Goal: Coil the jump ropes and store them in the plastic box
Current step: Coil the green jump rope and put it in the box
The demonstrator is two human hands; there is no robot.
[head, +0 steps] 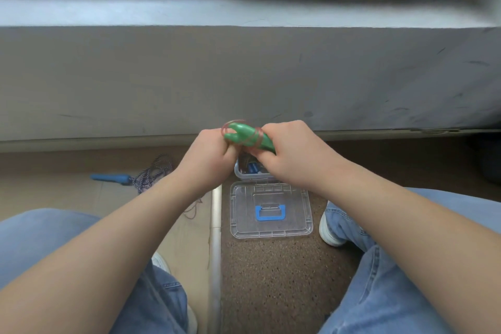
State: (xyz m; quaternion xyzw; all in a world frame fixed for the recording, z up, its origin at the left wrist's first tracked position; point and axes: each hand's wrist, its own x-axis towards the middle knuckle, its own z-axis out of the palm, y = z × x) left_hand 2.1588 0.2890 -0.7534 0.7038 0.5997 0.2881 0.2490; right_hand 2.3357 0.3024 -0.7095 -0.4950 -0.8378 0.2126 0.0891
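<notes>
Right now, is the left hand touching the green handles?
Touching. The head view shows the left hand with fingers curled round one end of the green handles, no gap between them.

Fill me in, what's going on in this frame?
A seated person grips a pair of green jump rope handles with the left hand and the right hand. A thin reddish cord is wrapped round the handles. On the floor below the hands sits the clear plastic box, open, with something blue inside. Its lid lies nearer the person. A blue-handled jump rope with a purple cord lies loose on the floor to the left, not yet stored.
</notes>
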